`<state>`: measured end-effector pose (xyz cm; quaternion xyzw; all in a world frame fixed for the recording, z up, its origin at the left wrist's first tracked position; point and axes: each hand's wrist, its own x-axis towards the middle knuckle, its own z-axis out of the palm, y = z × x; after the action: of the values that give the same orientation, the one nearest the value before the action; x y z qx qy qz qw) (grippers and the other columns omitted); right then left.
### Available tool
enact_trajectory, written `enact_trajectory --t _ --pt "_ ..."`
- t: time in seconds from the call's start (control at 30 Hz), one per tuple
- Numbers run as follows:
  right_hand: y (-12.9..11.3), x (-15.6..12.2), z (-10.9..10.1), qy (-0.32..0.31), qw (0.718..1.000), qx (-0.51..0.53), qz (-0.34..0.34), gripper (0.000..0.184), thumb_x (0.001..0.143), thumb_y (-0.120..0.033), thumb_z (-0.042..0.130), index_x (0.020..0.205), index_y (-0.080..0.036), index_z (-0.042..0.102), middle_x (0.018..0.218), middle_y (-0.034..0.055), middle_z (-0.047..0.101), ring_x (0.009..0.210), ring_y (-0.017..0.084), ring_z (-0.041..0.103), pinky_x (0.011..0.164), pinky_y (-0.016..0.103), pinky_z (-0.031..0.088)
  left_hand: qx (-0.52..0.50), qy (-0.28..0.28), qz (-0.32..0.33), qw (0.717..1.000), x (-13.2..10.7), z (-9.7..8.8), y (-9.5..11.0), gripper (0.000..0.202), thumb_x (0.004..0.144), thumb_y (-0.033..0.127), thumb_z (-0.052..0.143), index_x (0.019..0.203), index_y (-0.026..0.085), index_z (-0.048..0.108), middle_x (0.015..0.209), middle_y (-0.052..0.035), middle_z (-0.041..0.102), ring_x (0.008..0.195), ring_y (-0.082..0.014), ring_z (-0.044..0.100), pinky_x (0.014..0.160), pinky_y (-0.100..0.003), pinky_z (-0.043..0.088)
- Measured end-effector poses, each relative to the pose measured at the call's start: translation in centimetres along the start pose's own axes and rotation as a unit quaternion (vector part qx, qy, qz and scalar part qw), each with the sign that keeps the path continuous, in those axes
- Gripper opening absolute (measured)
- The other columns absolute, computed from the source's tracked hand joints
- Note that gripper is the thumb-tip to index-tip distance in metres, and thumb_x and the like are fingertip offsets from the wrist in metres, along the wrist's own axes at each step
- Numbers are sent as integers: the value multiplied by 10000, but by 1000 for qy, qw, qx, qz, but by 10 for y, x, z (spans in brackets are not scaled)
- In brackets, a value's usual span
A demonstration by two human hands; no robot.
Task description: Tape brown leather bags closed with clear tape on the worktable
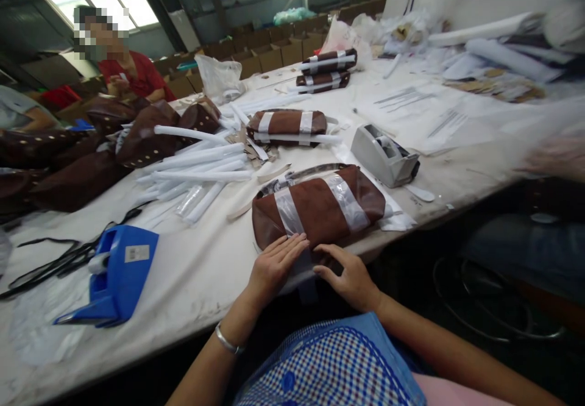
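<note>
A brown bundle [320, 208] wrapped with two bands of clear tape lies at the near edge of the white table [196, 272]. My left hand [274, 266] lies flat with fingers stretched out on the bundle's near edge, by the left tape band. Beside it, my right hand [347, 275] rests with fingers extended against the same edge. Neither hand holds anything.
A blue tape dispenser [114, 275] sits at the near left, a grey tape dispenser [384, 156] behind the bundle. More taped brown bundles [287, 125] lie further back, with white rolled tubes [196, 171] and brown pieces at left. A person in red [132, 74] sits at far left.
</note>
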<state>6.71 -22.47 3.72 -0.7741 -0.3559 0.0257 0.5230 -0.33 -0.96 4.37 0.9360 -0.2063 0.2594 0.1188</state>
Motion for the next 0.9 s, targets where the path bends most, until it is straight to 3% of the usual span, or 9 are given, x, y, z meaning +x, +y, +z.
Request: enact_trajectory --t 0.1,0.27,0.47,0.67,0.8,0.9 --pt "-8 6 7 -23 996 29 79 239 881 -438 694 1004 -235 670 905 28 742 724 199 701 718 326 586 -9 6 -7 1000 0 1 2 501 971 109 492 1461 195 437 1393 -87 606 1291 -180 573 1101 -385 493" --pt "-8 6 14 -31 983 117 136 181 846 -351 719 939 -221 634 818 0 734 765 190 714 709 293 560 -17 10 -5 1000 2 -1 0 506 967 81 482 1458 195 436 1383 -86 619 1285 -164 579 1105 -377 493" --pt "-7 3 9 -15 987 89 134 151 852 -362 702 861 -217 657 757 -3 717 704 181 696 652 285 547 -6 44 -20 999 -7 2 -3 549 966 77 483 1489 223 403 1488 -112 512 1401 -216 453 1100 -407 503" --pt "-1 4 9 -17 991 40 125 121 862 -346 695 867 -230 660 770 -5 734 715 191 708 674 301 560 53 44 8 998 -17 4 -1 506 966 89 489 1454 220 462 1371 -72 631 1330 -206 538 1149 -433 435" --pt "4 2 13 -12 992 -17 124 104 869 -345 706 877 -247 670 792 -13 749 725 198 723 690 310 564 -8 27 -46 999 -13 -4 6 507 941 100 498 1426 244 491 1348 -52 650 1274 -185 588 1117 -406 466" --pt "6 1 16 0 992 -51 114 114 878 -364 698 873 -254 669 793 -8 755 708 206 727 670 315 565 -40 19 -104 994 -7 -8 17 475 913 208 581 1385 233 531 1337 -66 653 1242 -210 609 1116 -431 464"
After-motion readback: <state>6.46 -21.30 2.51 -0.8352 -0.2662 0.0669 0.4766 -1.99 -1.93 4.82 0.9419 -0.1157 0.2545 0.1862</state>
